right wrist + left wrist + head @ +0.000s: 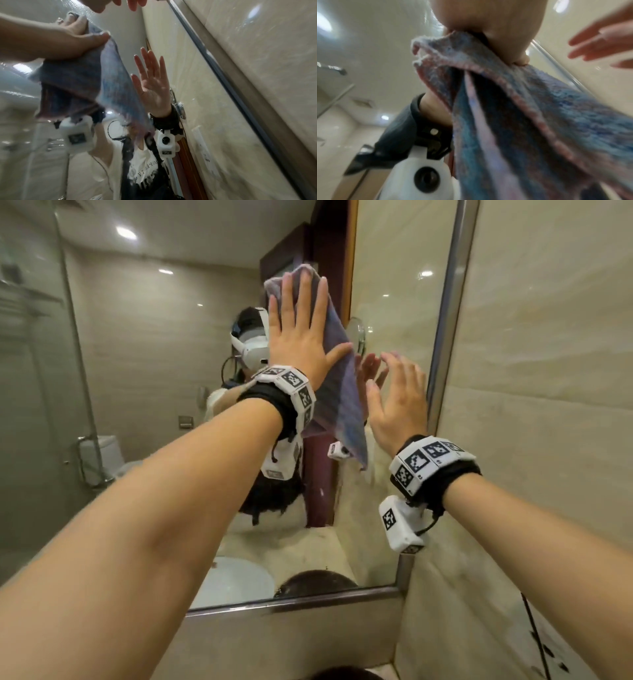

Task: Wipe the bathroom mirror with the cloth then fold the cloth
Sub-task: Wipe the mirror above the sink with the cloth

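The mirror (154, 354) fills the wall ahead, framed in metal (448, 320). My left hand (298, 326) lies flat with straight, spread fingers on a purple and blue cloth (339, 392) and presses its upper part against the glass. The rest of the cloth hangs loose below the wrist. The left wrist view shows the palm (488, 20) on the cloth (539, 121), and the right wrist view shows the same hand (68, 37) and cloth (102, 88). My right hand (397, 398) is held up empty, fingers straight, just right of the cloth and close to the glass. Whether it touches is unclear.
A beige marble wall (548, 371) adjoins the mirror's right edge and carries a socket with a cable (544, 645) low down. The glass reflects a white basin (236, 580), a shower door (68, 337) and the person in a headset.
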Demonstrator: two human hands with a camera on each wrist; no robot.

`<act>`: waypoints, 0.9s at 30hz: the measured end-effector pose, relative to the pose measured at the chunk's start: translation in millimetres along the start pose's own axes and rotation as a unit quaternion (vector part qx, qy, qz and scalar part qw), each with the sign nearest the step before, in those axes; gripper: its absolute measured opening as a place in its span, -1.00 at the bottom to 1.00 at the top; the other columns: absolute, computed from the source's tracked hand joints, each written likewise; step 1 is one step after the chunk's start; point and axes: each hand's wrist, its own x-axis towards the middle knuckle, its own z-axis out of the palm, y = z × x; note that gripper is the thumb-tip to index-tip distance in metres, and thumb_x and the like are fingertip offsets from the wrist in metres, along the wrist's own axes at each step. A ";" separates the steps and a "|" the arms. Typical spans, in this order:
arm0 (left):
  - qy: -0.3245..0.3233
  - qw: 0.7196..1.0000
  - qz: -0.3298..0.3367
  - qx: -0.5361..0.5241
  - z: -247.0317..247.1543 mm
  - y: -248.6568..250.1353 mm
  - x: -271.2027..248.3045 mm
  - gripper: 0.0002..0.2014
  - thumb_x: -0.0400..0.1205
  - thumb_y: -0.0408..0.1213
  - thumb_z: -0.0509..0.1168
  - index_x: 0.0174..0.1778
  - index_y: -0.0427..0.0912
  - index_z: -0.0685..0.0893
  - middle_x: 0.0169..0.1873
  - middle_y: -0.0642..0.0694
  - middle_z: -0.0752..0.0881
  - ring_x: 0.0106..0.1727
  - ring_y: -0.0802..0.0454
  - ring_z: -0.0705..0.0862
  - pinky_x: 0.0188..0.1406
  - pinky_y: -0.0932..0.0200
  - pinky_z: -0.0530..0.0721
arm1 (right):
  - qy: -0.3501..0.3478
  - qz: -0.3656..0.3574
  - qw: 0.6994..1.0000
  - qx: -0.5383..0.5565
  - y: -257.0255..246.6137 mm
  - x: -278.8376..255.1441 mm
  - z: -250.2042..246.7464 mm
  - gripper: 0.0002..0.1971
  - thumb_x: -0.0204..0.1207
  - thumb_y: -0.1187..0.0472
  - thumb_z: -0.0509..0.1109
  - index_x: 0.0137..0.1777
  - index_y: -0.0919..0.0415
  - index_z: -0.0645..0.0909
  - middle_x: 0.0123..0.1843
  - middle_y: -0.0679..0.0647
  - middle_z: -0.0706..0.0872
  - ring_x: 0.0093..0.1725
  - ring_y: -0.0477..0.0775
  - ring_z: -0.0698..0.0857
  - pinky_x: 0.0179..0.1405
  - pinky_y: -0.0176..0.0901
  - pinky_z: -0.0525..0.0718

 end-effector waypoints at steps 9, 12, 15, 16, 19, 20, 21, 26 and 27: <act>0.026 1.000 -0.004 0.007 -23.4 -26.9 39.5 -0.15 0.60 0.32 -0.10 0.64 -0.16 -0.19 0.65 -0.23 -0.18 0.65 -0.26 -0.22 0.59 -0.15 -0.27 | -0.138 -0.141 0.965 -0.176 -23.6 39.5 35.7 -0.44 0.67 0.09 -0.04 0.63 0.31 0.07 0.67 0.20 0.07 0.66 0.17 0.05 0.58 0.07 -0.19; 0.045 0.999 0.003 0.008 -20.3 -36.5 42.2 -0.24 0.65 0.24 -0.11 0.65 -0.13 -0.17 0.65 -0.20 -0.17 0.66 -0.19 -0.21 0.60 -0.07 -0.26 | -0.143 -0.132 0.960 -0.202 -23.5 66.9 26.8 -0.40 0.64 0.03 -0.22 0.64 0.28 -0.05 0.69 0.17 -0.05 0.67 0.14 -0.04 0.60 0.08 -0.19; 0.065 0.998 -0.014 0.013 -22.2 -44.6 47.0 -0.27 0.67 0.21 -0.13 0.65 -0.14 -0.17 0.65 -0.21 -0.16 0.66 -0.18 -0.18 0.61 -0.07 -0.21 | -0.142 -0.090 0.959 -0.226 -20.2 108.6 11.3 -0.45 0.72 0.10 -0.12 0.65 0.24 -0.12 0.70 0.13 -0.10 0.68 0.10 -0.07 0.62 0.13 -0.18; 0.068 0.997 -0.015 0.015 -22.6 -46.2 48.3 -0.27 0.68 0.20 -0.13 0.65 -0.14 -0.17 0.65 -0.22 -0.14 0.66 -0.18 -0.17 0.62 -0.07 -0.19 | -0.131 -0.069 0.963 -0.224 -20.4 124.6 4.1 -0.46 0.73 0.12 -0.11 0.65 0.25 -0.10 0.70 0.14 -0.09 0.68 0.10 -0.06 0.62 0.16 -0.16; 0.074 0.997 -0.013 0.015 -22.7 -46.8 50.5 -0.27 0.67 0.21 -0.09 0.65 -0.10 -0.14 0.65 -0.25 -0.10 0.66 -0.20 -0.14 0.62 -0.07 -0.16 | -0.153 -0.029 0.970 -0.189 -23.8 163.0 -12.7 -0.48 0.74 0.11 -0.12 0.65 0.24 -0.06 0.70 0.13 -0.06 0.67 0.09 -0.03 0.62 0.20 -0.13; 0.076 0.997 -0.016 0.011 -22.9 -45.8 50.3 -0.26 0.66 0.22 -0.07 0.65 -0.10 -0.14 0.65 -0.26 -0.10 0.66 -0.21 -0.13 0.62 -0.09 -0.14 | -0.161 -0.024 0.972 -0.171 -25.4 166.1 -13.2 -0.48 0.74 0.10 -0.12 0.65 0.23 -0.06 0.70 0.12 -0.06 0.67 0.09 -0.03 0.62 0.19 -0.13; 0.073 0.997 -0.020 0.004 -23.5 -44.1 49.0 -0.23 0.64 0.24 -0.04 0.65 -0.10 -0.14 0.65 -0.27 -0.09 0.66 -0.22 -0.13 0.62 -0.10 -0.13 | -0.163 -0.019 0.975 -0.151 -27.1 163.1 -12.7 -0.46 0.73 0.08 -0.09 0.65 0.23 -0.06 0.70 0.12 -0.06 0.68 0.10 -0.04 0.62 0.18 -0.13; 0.040 0.999 0.002 -0.005 -8.0 -47.1 13.3 -0.07 0.54 0.33 0.10 0.65 -0.10 -0.17 0.64 -0.28 -0.12 0.66 -0.25 -0.16 0.61 -0.12 -0.17 | -0.143 -0.048 0.976 -0.156 -4.6 76.6 13.5 -0.34 0.65 0.07 0.10 0.65 0.27 -0.07 0.69 0.18 -0.06 0.68 0.16 -0.06 0.63 0.14 -0.09; 0.036 0.999 0.016 0.001 -0.2 -50.5 -4.6 -0.08 0.54 0.32 0.11 0.65 -0.10 -0.16 0.64 -0.29 -0.12 0.66 -0.25 -0.15 0.60 -0.11 -0.19 | -0.148 -0.063 0.974 -0.161 4.7 51.2 18.3 -0.34 0.64 0.07 0.11 0.64 0.29 -0.04 0.69 0.20 -0.02 0.67 0.18 -0.02 0.62 0.15 -0.07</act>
